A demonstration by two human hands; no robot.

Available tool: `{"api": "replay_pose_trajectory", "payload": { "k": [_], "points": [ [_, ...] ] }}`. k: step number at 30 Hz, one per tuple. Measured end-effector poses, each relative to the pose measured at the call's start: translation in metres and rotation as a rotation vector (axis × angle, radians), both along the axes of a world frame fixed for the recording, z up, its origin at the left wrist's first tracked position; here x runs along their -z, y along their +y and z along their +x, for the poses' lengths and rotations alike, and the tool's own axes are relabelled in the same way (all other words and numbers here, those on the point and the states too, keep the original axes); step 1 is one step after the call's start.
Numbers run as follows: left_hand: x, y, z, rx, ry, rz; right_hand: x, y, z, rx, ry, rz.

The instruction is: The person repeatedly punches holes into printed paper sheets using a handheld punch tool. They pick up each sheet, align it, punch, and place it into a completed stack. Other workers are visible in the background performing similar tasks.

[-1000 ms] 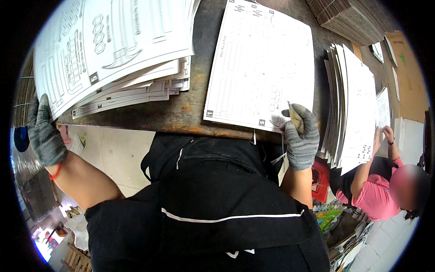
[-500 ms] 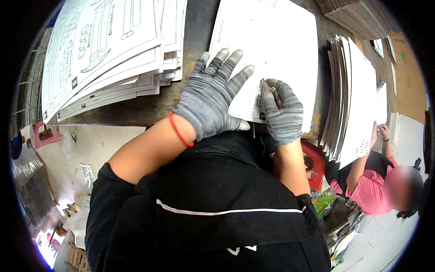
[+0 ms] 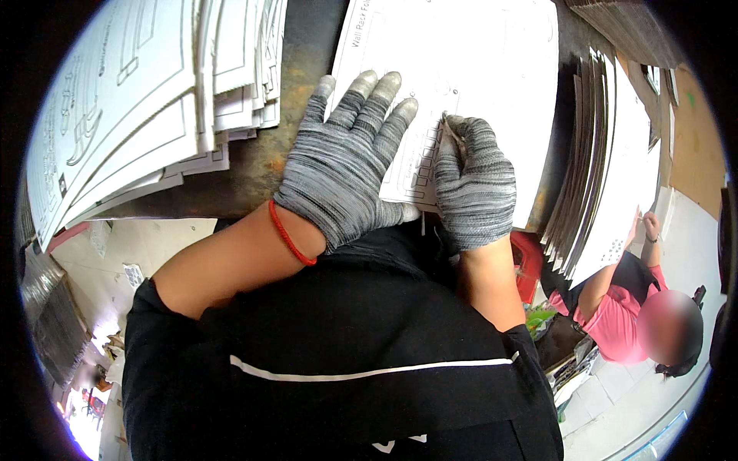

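Note:
A white printed cardboard sheet [image 3: 500, 92] with line drawings lies on the dark table before me. My left hand [image 3: 342, 161], in a grey striped knit glove, is spread flat along the sheet's left side, fingers apart and holding nothing. On the lower part of the sheet, next to a row of small printed boxes, rests my right hand [image 3: 477, 180] in a matching glove. Its thumb and fingers are pinched together. Whatever sits between those fingertips is too small or hidden to make out.
At the left a tall, uneven stack of printed sheets [image 3: 146, 100] reaches the table edge. Another leaning stack [image 3: 615, 154] stands at the right. Beyond it is a person in a pink shirt [image 3: 607, 326]. A red stool [image 3: 527, 265] shows below the table.
My right hand has slid a little up the sheet, still pinched. The left hand stays flat on it. The whole view has shifted slightly, with the left stack sitting farther left.

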State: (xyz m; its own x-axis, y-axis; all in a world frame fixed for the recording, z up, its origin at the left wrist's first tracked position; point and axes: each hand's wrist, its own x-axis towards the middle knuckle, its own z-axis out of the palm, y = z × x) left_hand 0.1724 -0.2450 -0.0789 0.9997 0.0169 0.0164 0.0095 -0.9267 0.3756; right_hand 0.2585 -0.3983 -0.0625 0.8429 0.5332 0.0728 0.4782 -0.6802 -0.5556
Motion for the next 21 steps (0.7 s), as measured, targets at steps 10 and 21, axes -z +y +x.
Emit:
{"api": "replay_pose_trajectory", "payload": {
  "k": [10,21],
  "points": [
    [0.001,0.001,-0.001,-0.019,-0.018,-0.024,-0.006,-0.036,-0.048,-0.060,0.090,0.027],
    [0.000,0.000,0.000,-0.017,-0.025,-0.017,-0.005,-0.006,-0.012,-0.052,0.086,0.095]
  ]
}}
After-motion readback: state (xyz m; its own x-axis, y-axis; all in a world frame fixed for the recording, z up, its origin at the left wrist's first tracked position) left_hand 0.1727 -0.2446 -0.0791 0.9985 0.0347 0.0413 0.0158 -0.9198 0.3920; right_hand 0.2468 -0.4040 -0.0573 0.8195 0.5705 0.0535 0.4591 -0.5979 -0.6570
